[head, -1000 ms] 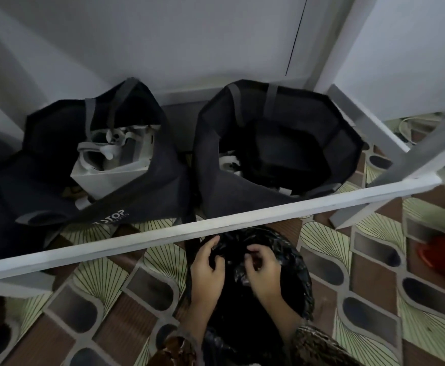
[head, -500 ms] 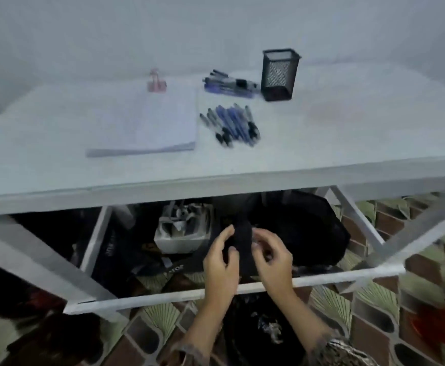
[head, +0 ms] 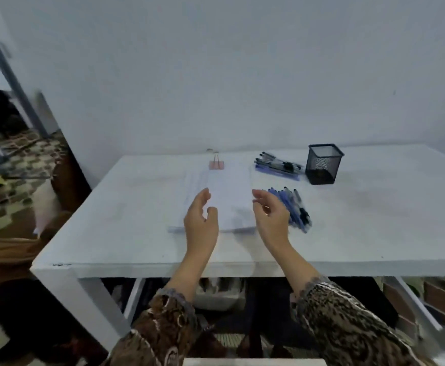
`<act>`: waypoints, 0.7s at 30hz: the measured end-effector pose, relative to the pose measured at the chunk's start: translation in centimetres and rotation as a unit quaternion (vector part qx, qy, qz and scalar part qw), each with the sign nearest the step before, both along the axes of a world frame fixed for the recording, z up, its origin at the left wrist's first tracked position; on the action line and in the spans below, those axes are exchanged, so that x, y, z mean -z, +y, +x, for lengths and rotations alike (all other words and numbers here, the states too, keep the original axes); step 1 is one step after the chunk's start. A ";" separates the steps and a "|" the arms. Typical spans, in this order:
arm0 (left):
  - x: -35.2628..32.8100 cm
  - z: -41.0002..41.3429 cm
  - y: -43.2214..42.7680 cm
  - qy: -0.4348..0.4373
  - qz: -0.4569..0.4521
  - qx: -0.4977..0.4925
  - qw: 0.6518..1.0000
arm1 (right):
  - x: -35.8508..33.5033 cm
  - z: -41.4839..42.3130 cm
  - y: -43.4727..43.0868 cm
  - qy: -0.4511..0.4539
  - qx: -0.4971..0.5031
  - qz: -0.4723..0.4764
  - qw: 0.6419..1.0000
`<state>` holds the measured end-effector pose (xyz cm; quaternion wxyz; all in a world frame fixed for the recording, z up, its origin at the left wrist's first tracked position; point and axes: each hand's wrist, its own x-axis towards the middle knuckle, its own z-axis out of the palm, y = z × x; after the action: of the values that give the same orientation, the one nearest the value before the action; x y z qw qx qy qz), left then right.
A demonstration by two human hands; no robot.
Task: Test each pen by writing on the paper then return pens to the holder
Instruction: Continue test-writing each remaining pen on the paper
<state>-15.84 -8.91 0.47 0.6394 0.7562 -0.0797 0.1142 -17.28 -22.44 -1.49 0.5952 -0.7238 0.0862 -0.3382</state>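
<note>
Left hand point(head: 201, 217) and right hand point(head: 270, 217) now above white table point(head: 374, 220); grey wall point(head: 216, 75) behind.

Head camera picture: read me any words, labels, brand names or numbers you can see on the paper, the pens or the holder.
No text can be read in this picture.
paper: the sheet looks pale and smeared, nothing legible.
pens: any print on the barrels is too small and blurred to read.
holder: plain black mesh, no label shows.
</note>
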 end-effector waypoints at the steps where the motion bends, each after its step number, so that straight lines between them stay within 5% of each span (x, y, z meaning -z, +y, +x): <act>1: 0.0 1.7 0.5 0.006 0.009 -0.011 1.000 | 0.0 1.4 -0.2 0.007 0.003 -0.001 1.000; 10: 1.2 16.2 3.0 0.080 0.099 -0.024 0.992 | 0.0 13.5 -3.5 0.085 0.064 0.004 0.994; 13: 1.8 19.4 3.5 0.087 0.156 -0.012 0.984 | -0.5 16.6 -6.2 0.139 0.088 -0.078 0.983; 21: 4.9 21.9 4.3 0.023 0.326 0.024 0.945 | 1.2 19.8 -12.0 0.325 0.122 -0.384 0.856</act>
<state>6.07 -4.63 -4.43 0.3620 0.9237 -0.1161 0.0488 2.55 -34.46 -2.68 0.1624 -0.9473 0.2253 -0.1597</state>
